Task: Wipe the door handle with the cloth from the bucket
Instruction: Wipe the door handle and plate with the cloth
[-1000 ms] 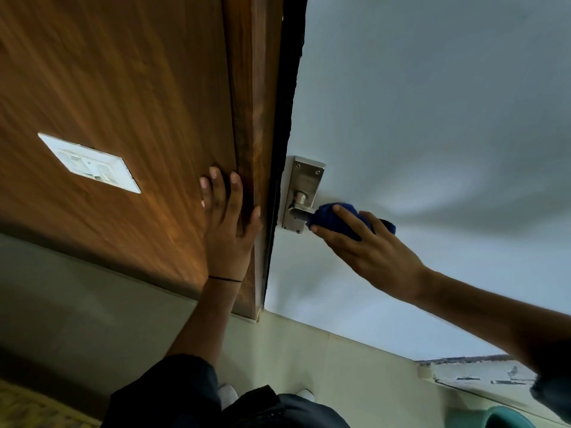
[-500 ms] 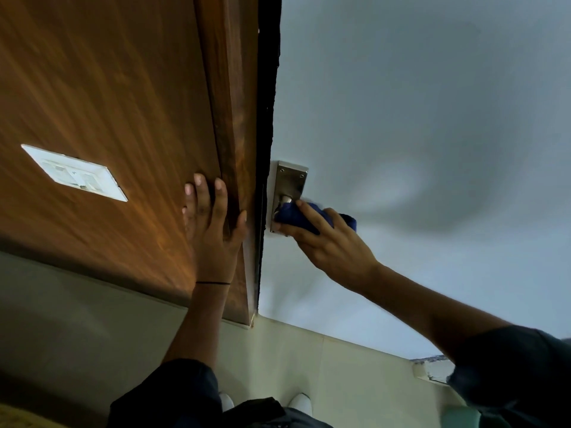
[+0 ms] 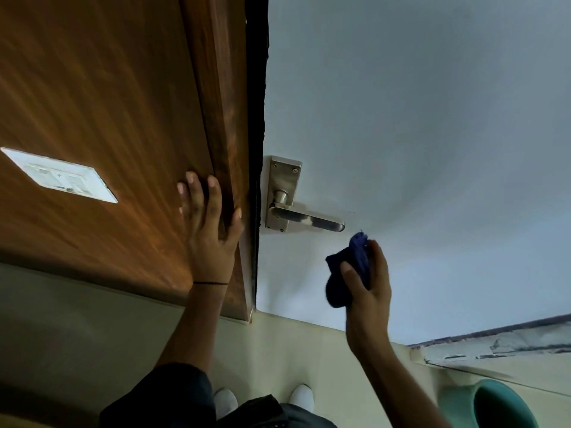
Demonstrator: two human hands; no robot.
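Note:
A metal lever door handle [image 3: 304, 218] on its backplate sits at the left edge of a pale grey-white door [image 3: 417, 134], fully uncovered. My right hand [image 3: 366, 282] is below and to the right of the lever's tip, apart from it, shut on a bunched dark blue cloth [image 3: 346, 273]. My left hand [image 3: 208, 227] lies flat with fingers spread against the brown wooden frame [image 3: 222, 118] just left of the handle. A teal bucket [image 3: 491, 403] stands on the floor at the lower right, partly cut off by the frame edge.
A white switch plate [image 3: 60, 176] is set in the wooden panel at the left. Beige floor tiles [image 3: 309, 350] run below the door. My white shoes [image 3: 301, 396] and dark clothing show at the bottom. A worn grey ledge [image 3: 500, 344] lies at the right.
My right hand with the cloth has come off the handle and dropped down and to the right, leaving the lever bare. My left hand stays on the wooden frame.

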